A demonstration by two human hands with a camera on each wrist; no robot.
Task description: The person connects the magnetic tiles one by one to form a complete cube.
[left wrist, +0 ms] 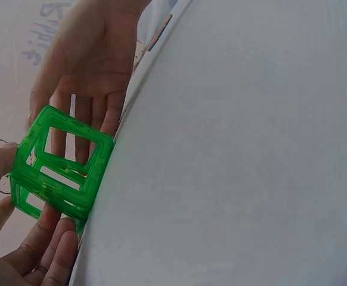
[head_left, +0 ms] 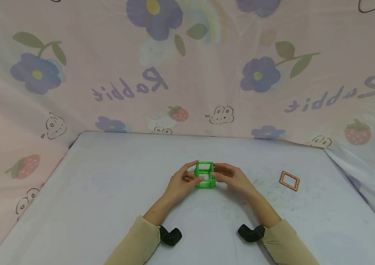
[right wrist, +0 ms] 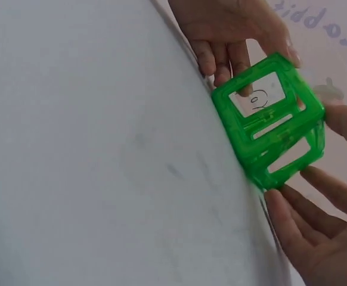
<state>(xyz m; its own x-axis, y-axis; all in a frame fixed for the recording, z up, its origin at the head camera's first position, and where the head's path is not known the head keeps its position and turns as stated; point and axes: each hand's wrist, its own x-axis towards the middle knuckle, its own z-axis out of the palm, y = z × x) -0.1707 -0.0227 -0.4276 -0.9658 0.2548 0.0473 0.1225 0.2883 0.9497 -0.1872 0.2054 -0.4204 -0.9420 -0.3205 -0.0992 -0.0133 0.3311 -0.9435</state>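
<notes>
A see-through green box of square magnetic tiles (head_left: 208,181) stands on the white table between both hands. My left hand (head_left: 181,184) holds its left side, with the thumb near the lower front and a finger at the top edge. On the opposite side my right hand (head_left: 235,178) grips the box with thumb and fingers. In the left wrist view the green tile box (left wrist: 48,183) shows open window-like faces joined along their edges. The right wrist view shows the same box (right wrist: 269,140) with fingertips of both hands against it. Some fingers are hidden behind it.
An orange rectangular tile frame (head_left: 288,186) lies flat on the table, right of the right hand. The white tabletop (head_left: 108,206) reaches back to a pink patterned cloth (head_left: 194,81) hanging behind. Black wrist devices (head_left: 171,236) sit at both cuffs.
</notes>
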